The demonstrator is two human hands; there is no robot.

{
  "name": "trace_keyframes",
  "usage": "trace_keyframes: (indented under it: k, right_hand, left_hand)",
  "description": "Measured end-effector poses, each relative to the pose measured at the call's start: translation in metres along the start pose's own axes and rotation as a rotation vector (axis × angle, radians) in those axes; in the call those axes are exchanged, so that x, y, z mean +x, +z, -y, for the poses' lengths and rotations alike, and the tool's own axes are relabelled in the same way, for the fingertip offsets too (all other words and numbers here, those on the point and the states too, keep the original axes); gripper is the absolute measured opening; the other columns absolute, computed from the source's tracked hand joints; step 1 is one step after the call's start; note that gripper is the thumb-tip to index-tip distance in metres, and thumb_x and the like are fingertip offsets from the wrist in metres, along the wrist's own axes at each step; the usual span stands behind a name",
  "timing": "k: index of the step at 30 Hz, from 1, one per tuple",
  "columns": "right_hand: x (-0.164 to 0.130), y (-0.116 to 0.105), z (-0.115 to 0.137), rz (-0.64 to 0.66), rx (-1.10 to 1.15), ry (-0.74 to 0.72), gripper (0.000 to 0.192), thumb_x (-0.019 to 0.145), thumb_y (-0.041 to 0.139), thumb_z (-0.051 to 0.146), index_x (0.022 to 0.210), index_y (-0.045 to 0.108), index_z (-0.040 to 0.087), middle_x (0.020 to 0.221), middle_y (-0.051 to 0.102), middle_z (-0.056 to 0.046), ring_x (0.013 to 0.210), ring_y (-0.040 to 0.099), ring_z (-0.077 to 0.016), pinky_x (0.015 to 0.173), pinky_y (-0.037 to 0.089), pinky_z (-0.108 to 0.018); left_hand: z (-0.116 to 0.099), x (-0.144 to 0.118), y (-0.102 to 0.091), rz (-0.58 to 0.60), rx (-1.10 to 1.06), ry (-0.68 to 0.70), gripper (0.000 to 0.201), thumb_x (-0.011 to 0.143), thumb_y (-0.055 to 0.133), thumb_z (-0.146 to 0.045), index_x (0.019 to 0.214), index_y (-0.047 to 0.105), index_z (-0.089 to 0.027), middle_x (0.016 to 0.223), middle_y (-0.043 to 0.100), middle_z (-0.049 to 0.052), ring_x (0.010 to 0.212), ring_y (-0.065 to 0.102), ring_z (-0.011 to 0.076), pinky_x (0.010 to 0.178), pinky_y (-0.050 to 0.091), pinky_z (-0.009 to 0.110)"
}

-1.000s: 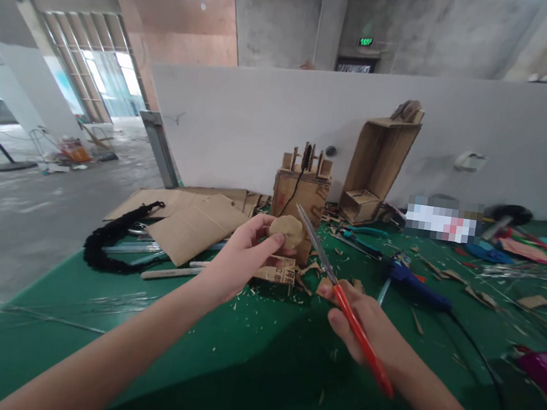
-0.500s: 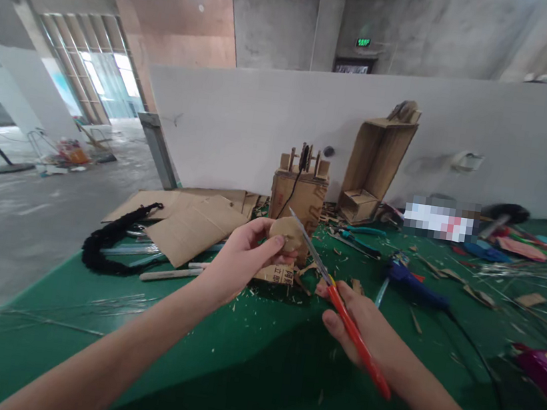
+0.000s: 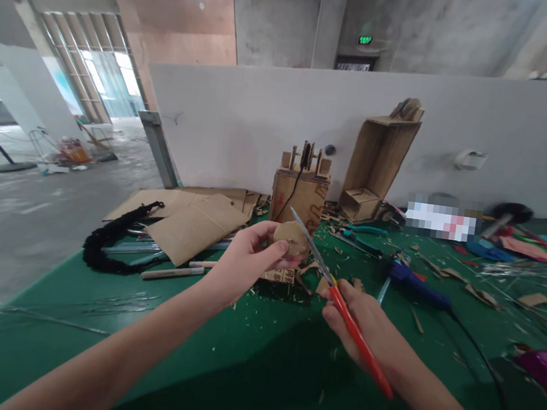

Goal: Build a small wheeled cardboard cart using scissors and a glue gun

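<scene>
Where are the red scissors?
In the head view, the red-handled scissors are right of centre in the right hand, blades by the cardboard disc in the left hand.

Your green table [image 3: 172, 360] carries cardboard sheets [image 3: 194, 228], a fuzzy black strand [image 3: 95, 250], teal-handled pliers [image 3: 367, 230], a blue glue gun [image 3: 416, 288], scraps [image 3: 481, 295] and a tall cardboard case [image 3: 381, 155].

The left hand [image 3: 249, 255] pinches a rounded cardboard piece [image 3: 290, 235] beside red-handled scissors [image 3: 344, 310] in the right hand [image 3: 368, 317], above a green surface [image 3: 244, 349] littered with cardboard scraps [image 3: 476, 294].
</scene>
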State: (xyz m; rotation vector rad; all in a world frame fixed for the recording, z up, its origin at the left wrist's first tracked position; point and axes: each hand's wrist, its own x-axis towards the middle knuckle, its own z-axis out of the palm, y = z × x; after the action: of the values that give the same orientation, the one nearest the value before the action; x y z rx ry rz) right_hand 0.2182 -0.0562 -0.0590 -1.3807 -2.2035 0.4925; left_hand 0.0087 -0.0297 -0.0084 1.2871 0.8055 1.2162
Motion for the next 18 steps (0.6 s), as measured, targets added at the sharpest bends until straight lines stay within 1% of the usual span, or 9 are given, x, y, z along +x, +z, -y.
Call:
trace_keyframes:
  k: [5,9,15,18]
  right_hand:
    - [-0.0003,0.0005,0.0037,-0.015,-0.056,0.028,0.031,0.089,0.039,0.049,0.078,0.044,0.021,0.070,0.058,-0.004,0.059,0.054,-0.0169,0.056,0.039,-0.030]
    - [0.0006,0.0026,0.0024,-0.058,-0.124,0.023,0.032,0.089,0.037,0.049,0.073,0.041,0.022,0.065,0.057,-0.003,0.056,0.052,-0.0166,0.054,0.037,-0.028]
    - [0.0009,0.0023,0.0021,-0.095,-0.149,-0.009,0.034,0.089,0.037,0.049,0.076,0.048,0.020,0.059,0.058,-0.002,0.049,0.054,-0.0165,0.048,0.035,-0.026]
    - [-0.0008,0.0006,0.0030,-0.094,-0.171,-0.024,0.034,0.090,0.036,0.046,0.075,0.051,0.020,0.059,0.060,-0.003,0.050,0.056,-0.0177,0.049,0.035,-0.027]
  left_hand:
    - [-0.0030,-0.0012,-0.0001,-0.013,0.044,0.004,0.017,0.079,0.060,-0.021,0.094,0.061,-0.012,0.093,0.069,0.006,0.078,0.068,0.0150,0.080,0.056,0.031]
    - [-0.0033,-0.0013,-0.0001,-0.016,0.076,0.017,0.017,0.080,0.060,-0.021,0.094,0.062,-0.012,0.092,0.069,0.006,0.079,0.068,0.0149,0.081,0.056,0.031]
    - [-0.0013,-0.0019,-0.0008,-0.017,0.091,0.015,0.019,0.080,0.059,-0.022,0.097,0.061,-0.013,0.092,0.069,0.005,0.080,0.068,0.0151,0.081,0.056,0.031]
    - [-0.0009,-0.0023,-0.0006,-0.021,0.075,0.006,0.019,0.080,0.060,-0.022,0.096,0.062,-0.012,0.091,0.069,0.005,0.080,0.068,0.0152,0.081,0.056,0.031]
